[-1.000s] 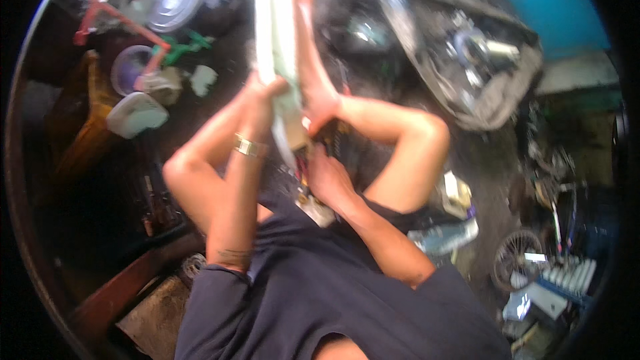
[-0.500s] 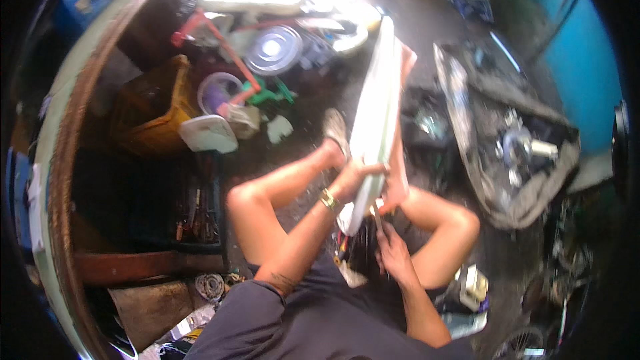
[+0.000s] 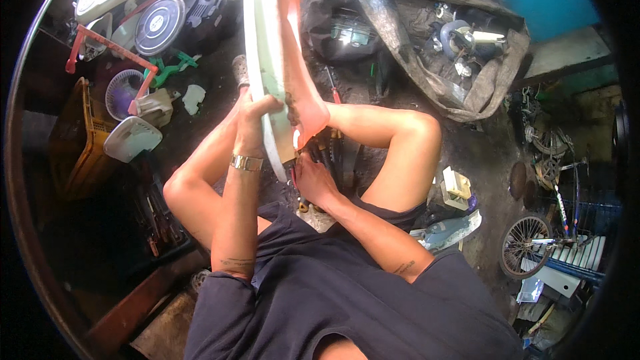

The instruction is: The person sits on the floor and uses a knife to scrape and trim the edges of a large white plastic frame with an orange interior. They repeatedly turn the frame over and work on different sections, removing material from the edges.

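A long, curved plastic panel [image 3: 270, 47], white and pale green on one side and orange-pink on the other, stands tilted between my knees. My left hand [image 3: 252, 117] grips its left edge, thumb across the face. My right hand [image 3: 315, 177] is closed just under the panel's lower end, around a thin stick-like tool mostly hidden by the fingers. A bright orange-white spot shows on the panel just above these fingers. Behind my right hand, several hand tools lie on the dark floor between my legs. A screwdriver [image 3: 335, 93] with a red handle lies beyond them.
At left are a yellow crate [image 3: 83, 140], a purple-and-white basket [image 3: 123, 93], a white plastic piece [image 3: 133, 139] and a round grey lid [image 3: 160, 24]. A grey sack [image 3: 493, 87] with parts lies at far right. A small bicycle [image 3: 547, 240] stands at right.
My view has swung, so the panel and both hands sit further left and higher. The left hand still holds the panel; the right stays at its lower end.
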A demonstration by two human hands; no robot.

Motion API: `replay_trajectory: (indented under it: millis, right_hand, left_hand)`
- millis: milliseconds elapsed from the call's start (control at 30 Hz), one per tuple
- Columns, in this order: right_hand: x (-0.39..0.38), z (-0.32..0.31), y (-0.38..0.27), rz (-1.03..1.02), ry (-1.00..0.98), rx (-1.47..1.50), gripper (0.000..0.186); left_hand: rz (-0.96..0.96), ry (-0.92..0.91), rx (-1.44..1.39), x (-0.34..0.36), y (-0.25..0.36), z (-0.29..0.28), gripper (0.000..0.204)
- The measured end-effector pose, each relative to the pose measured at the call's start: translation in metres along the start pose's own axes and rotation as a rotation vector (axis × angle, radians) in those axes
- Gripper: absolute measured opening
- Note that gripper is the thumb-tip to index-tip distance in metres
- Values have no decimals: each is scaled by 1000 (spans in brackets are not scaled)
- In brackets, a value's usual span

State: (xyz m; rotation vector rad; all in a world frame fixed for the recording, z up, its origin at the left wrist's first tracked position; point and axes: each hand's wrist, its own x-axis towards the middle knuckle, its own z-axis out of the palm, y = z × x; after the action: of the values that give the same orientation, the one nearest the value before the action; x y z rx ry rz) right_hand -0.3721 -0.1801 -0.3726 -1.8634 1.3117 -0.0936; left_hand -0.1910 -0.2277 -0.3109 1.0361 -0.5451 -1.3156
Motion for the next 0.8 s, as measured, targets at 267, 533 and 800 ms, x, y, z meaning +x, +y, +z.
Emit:
replay_trajectory:
  millis: [267, 533, 800]
  right_hand:
    - [-17, 15, -4, 10, 77, 11, 22]
    - [-12, 2, 3, -50, 63, 80, 20]
    - [-12, 28, 6, -65, 89, 93, 19]
  left_hand:
    - [-39, -47, -123, -1, 0, -19, 39]
    - [-55, -47, -177, -4, 17, -22, 41]
    - [-62, 5, -134, -7, 12, -26, 42]
